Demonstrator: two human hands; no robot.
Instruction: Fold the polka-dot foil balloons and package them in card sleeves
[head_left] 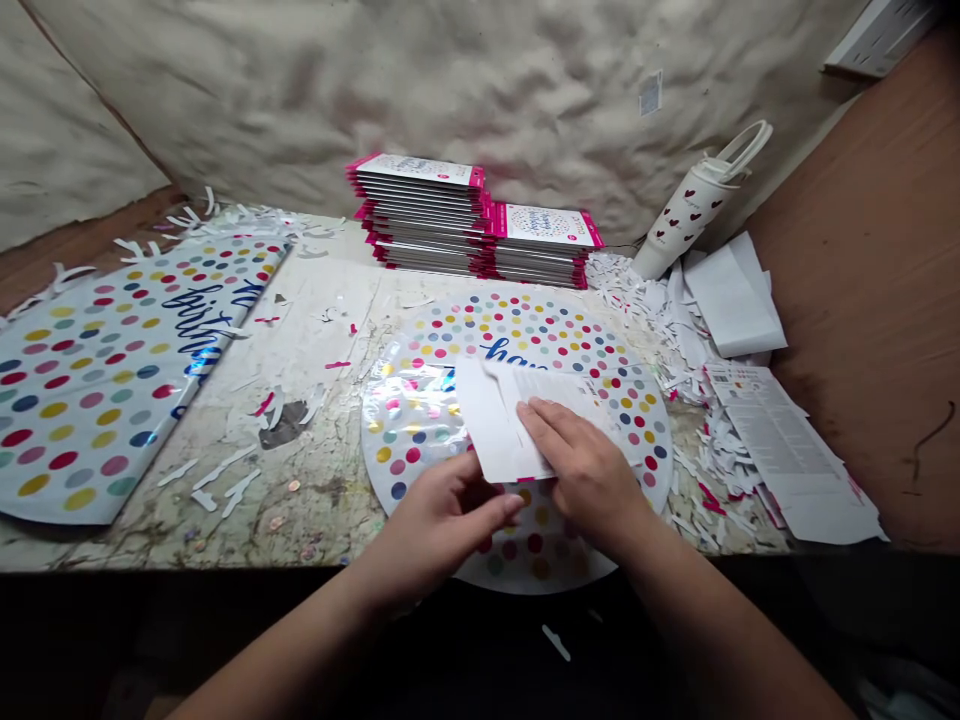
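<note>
A white printed card (501, 422) overlaps the polka-dot balloon (416, 435), lower centre. Right hand (589, 470) rests atop, fingers together; left hand (450, 512), thumb apart.

The table (322, 325) is topped with a pale, worn surface, streaked and stained most heavily toward the front edge. Its middle is covered by a round dotted sheet (645, 430), by which the front edge is slightly overhung. The left end is taken up by a folded dotted sheet (82, 400), lettered in blue. At the back, two stacks of pink-edged packs are set side by side, the left one (424, 215) built higher than the right (540, 245). A bottle (686, 215) marked with hearts is stood beside heaped white shreds (615, 280). White strips (236, 490) and pink scraps (337, 365) are scattered leftward.
</note>
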